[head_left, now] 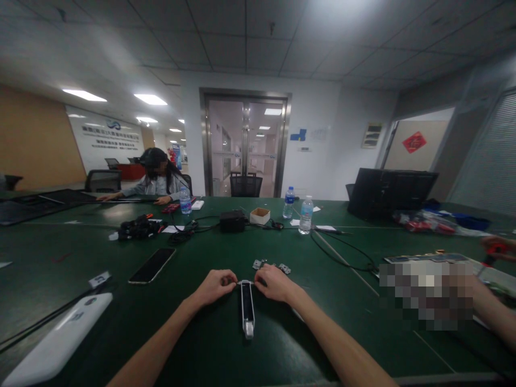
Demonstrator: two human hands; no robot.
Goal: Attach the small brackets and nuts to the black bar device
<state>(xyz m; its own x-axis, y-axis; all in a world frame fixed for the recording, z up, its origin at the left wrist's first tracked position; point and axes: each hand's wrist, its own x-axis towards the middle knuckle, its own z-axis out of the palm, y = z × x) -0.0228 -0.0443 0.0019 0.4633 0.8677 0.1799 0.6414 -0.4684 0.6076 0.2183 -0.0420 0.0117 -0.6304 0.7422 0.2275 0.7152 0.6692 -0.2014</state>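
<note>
Left hand (217,285) and right hand (273,282) pinch the far end of a narrow frame (247,309)

The narrow frame lies on the green tabletop (193,333), straight ahead of the person and between the two hands. It has pale edges, a dark inside and a silvery block at its near end, and its length runs away from the person. The left hand's fingers close on its far left corner with thumb and forefinger together; the right hand's fingers do the same at the far right corner. The exact contact at the fingertips is too small to make out.

Just beyond the right hand sit small metal parts (284,268). To the left of the left hand lies a dark phone (152,265), and nearer the left edge a long white case (60,339) rests slantwise beside a cable.

Farther back stand an open small box (260,216), a black adapter (233,221) among cords and three water bottles (305,215), two to the right of the box and one to its left. A dark monitor (391,193) stands at the far right.

At the right edge a co-worker's arm (495,309) reaches in near a red-handled tool (495,248). Across the tabletop, at left, another person (159,180) sits with both hands on the surface.
</note>
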